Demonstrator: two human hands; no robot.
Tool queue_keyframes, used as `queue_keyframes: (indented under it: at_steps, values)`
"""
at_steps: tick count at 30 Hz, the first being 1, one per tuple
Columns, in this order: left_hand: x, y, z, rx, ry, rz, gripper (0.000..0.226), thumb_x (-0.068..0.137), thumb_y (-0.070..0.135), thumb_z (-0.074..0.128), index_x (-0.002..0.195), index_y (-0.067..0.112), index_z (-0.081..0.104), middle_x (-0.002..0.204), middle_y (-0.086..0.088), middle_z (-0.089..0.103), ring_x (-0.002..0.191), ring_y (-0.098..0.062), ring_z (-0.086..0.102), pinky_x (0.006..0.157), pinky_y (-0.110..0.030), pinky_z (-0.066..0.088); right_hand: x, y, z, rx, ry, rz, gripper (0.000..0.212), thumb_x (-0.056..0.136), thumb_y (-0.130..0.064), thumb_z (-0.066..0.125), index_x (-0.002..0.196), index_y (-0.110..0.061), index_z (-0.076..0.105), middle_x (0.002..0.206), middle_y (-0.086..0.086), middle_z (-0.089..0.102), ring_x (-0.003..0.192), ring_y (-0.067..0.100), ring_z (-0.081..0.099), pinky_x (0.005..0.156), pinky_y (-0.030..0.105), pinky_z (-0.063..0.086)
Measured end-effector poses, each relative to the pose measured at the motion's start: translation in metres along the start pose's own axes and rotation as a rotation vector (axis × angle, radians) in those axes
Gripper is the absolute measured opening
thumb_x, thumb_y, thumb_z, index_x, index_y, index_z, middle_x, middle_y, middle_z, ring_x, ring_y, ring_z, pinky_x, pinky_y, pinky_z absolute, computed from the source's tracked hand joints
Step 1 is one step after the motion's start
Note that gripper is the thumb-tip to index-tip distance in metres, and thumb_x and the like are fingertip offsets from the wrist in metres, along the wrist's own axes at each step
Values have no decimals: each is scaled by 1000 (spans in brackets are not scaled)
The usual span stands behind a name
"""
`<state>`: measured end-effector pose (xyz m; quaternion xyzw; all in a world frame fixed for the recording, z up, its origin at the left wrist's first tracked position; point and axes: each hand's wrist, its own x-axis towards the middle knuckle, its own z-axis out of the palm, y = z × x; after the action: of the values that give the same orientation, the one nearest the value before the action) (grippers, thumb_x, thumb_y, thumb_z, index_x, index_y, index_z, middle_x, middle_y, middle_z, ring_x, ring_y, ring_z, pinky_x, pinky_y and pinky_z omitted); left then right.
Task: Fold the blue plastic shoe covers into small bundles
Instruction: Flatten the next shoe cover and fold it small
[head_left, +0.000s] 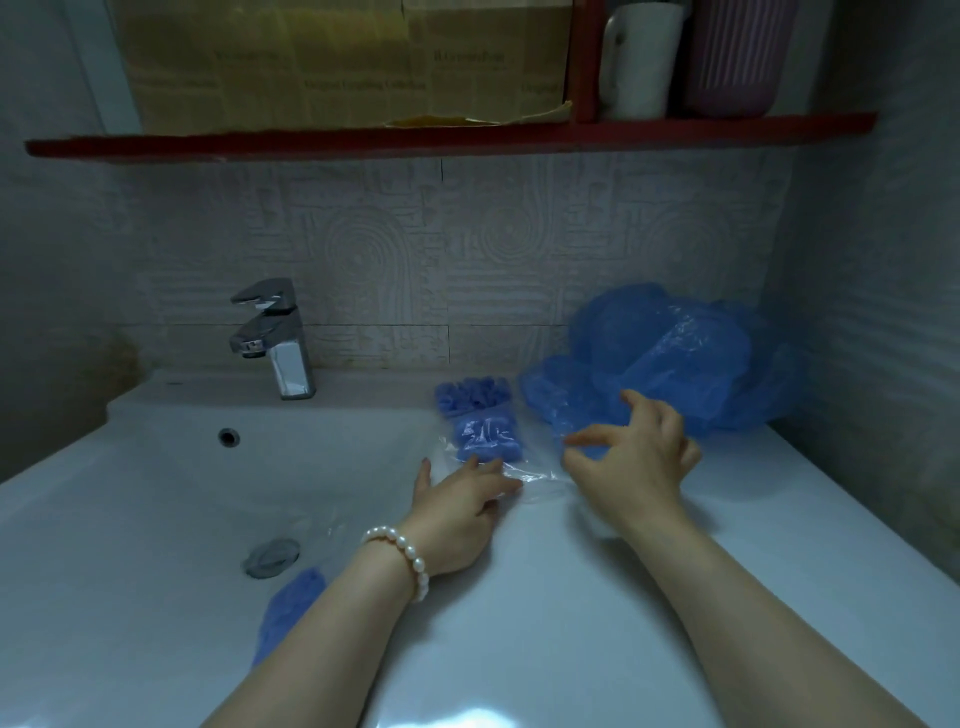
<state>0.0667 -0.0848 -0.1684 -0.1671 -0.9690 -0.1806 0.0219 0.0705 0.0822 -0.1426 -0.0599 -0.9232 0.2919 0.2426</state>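
The loose blue shoe covers (670, 358) lie heaped on the counter (779, 519) in the back right corner, against the tiled wall. Just left of the heap sit folded bundles (480, 415) — the nearer ones inside a clear plastic bag (519, 475). Your left hand (460, 514) rests flat on the bag's near end, fingers straight. Your right hand (631, 457) hovers at the heap's front edge, thumb and forefinger nearly closed — whether they pinch any plastic, you cannot tell. Another blue cover (288, 608) lies in the sink (156, 493), near the drain (272, 557).
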Motion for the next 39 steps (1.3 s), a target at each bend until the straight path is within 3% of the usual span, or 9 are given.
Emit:
queue_keyframes:
  at_steps: [5,9,14,18,23,26,30,35,39]
  values:
    - [2,-4,2,-166,311,46,52,91,8,50,139,24,38,150,5,31,142,-11,19,117,-38,5,0,0,13,-273,-255,-60,43,97,-34,38,137,-17,41,154,-3,22,142,22,14,113,47,8]
    - [1,6,-6,-595,572,75,62,72,16,71,130,16,48,126,7,52,118,-2,48,93,-4,29,-2,-18,-17,721,110,-53,20,87,-5,60,104,-10,70,111,-1,66,114,14,58,100,24,39]
    - [-6,20,-20,-1221,463,125,94,54,-11,77,132,21,34,117,6,57,91,9,61,73,-10,49,-14,-31,-56,1715,-353,181,19,73,-21,61,71,-7,75,79,7,73,73,16,70,77,32,58]
    - [-6,19,-28,-1524,344,75,81,51,-5,64,126,17,44,106,-11,64,84,-19,65,69,-28,56,-12,-27,-61,1782,-378,363,18,73,-18,60,71,-10,75,74,5,72,62,15,70,54,25,56]
    - [-15,26,-36,-1776,150,98,40,70,22,65,106,4,63,91,-9,70,73,-19,68,57,-23,55,-3,-13,-51,1556,-267,330,35,79,9,52,107,-5,66,91,11,70,71,18,69,60,24,57]
    - [-12,23,-30,-1443,615,-60,75,58,59,72,115,12,57,113,-5,63,104,-20,61,91,-32,49,-3,-13,-46,1401,-165,271,46,75,16,56,116,-3,63,102,11,69,84,23,69,70,30,58]
    - [-17,19,-33,-626,1262,54,47,69,52,64,104,22,53,100,7,52,93,-16,51,82,-22,40,-8,-18,-45,1258,-94,170,46,76,19,56,112,-8,66,105,10,70,95,26,68,83,38,56]
    - [-23,35,-28,-671,950,110,56,60,61,67,105,31,50,97,12,52,80,-3,52,71,-11,43,-12,-23,-42,1194,-202,64,48,78,21,50,103,-16,68,98,7,73,92,22,69,78,33,57]
    - [-20,36,-29,-839,701,-64,42,64,34,82,92,34,50,87,5,64,74,-17,63,70,-37,56,-12,-27,-46,1242,-324,78,54,79,24,39,105,-15,66,91,10,71,78,20,69,65,28,58]
